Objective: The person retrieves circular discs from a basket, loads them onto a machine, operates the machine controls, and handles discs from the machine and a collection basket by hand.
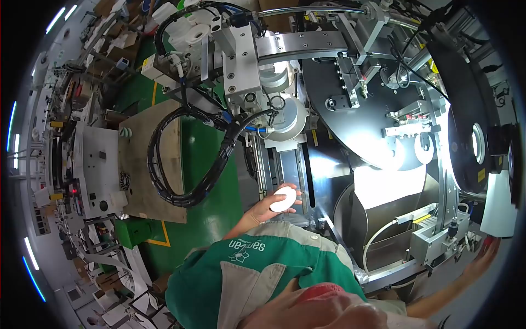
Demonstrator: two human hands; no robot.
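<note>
A smooth white disc (283, 199) rests in my left hand (268, 205), in front of the machine rail. My thumb lies over the disc and fingertips show past its far edge. Far to the right, my right arm stretches out, and my right hand (485, 252) is just below the lower edge of a white panel (498, 205). That hand is dim and near the edge of the view, so its fingers are hard to make out. Ahead of my left hand stands a stack of round pieces (289, 116) in a white holder.
A large dark turntable (345, 104) and a bright white sheet (389, 186) lie ahead to the right. Black cable loops (159, 181) hang at left. A metal arm block (241, 66) overhangs the rail. A wooden board (150, 164) stands beyond the green floor (205, 170).
</note>
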